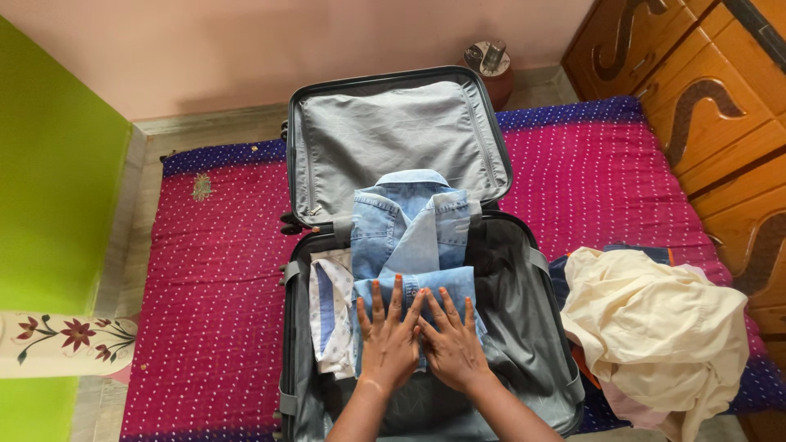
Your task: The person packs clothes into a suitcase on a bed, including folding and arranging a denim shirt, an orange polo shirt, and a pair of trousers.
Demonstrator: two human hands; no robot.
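Both hands lie flat with fingers spread, the left hand (386, 331) and right hand (451, 337) side by side, pressing the near end of a folded denim shirt (412, 233). It runs lengthwise away from them, collar toward the lid of the open suitcase (536, 327).

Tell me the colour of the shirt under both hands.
Light blue denim shirt, lying folded in the suitcase; the head view shows it clearly.

Pink dotted bed (213, 270): open grey suitcase (524, 327), cream clothes heap (655, 327).
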